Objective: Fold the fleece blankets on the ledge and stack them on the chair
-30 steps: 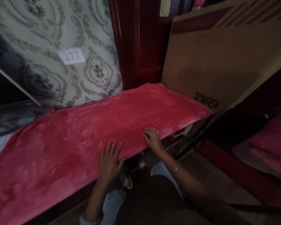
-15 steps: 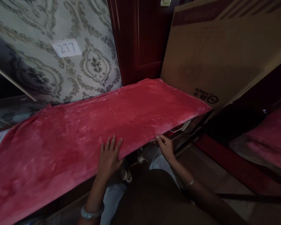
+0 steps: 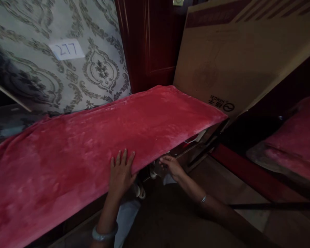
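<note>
A red plush cloth stretches across a long, narrow surface, its near edge running diagonally up to the right. My left hand lies flat on this cloth near that edge, fingers spread, holding nothing. Just off the same edge, to the right, is my right hand, thumb and fingers pinched together. Whatever may be between those fingertips is too small to make out. Under the cloth's edge, beyond my right hand, part of a drawer or shelf with red and white items shows.
A large cardboard box leans at the back right beside a dark red door. Patterned wallpaper bears a paper marked 277. More folded pink-red fabric lies at the right. A dark bar crosses low at right.
My right hand has come away from the cloth's edge, moving left and slightly down towards me. My left hand stays flat in the same spot. The view has shifted slightly.
</note>
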`<state>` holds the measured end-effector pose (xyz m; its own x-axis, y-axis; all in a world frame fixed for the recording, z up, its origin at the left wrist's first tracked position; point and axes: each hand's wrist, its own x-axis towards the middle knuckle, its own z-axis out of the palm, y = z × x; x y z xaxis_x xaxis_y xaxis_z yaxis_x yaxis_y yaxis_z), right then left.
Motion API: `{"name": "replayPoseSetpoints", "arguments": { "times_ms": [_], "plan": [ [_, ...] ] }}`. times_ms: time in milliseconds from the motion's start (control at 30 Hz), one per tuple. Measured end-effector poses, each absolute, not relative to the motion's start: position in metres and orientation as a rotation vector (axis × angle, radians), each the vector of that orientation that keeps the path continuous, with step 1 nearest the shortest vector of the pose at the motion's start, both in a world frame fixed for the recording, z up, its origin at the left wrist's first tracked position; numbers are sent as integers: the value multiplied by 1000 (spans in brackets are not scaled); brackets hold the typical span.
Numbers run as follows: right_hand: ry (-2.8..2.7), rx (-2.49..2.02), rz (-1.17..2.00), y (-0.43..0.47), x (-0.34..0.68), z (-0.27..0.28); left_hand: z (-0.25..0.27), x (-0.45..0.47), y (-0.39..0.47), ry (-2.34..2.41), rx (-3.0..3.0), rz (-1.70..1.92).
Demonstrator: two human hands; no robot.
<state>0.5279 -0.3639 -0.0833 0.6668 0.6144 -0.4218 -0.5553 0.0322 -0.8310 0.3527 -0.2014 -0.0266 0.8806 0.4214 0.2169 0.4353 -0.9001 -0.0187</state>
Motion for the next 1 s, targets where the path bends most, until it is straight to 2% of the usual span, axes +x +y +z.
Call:
{"name": "replayPoseSetpoints", "arguments": {
  "times_ms": [267,467,667,1000],
  "plan": [
    [67,-1275,823,-412,524,-87,-28,355,-199,-651,-2983,-288],
    [-37,-1347,780,-373,519,-63,-28,354,-198,-613,-2974,-310],
    [23,-1364,675,-351,522,-66,-26,354,-196,-590,-2972,-298],
    [103,-1282,830,-389,519,-74,-27,356,-198,-607,-2946,-352]
  ]
}}
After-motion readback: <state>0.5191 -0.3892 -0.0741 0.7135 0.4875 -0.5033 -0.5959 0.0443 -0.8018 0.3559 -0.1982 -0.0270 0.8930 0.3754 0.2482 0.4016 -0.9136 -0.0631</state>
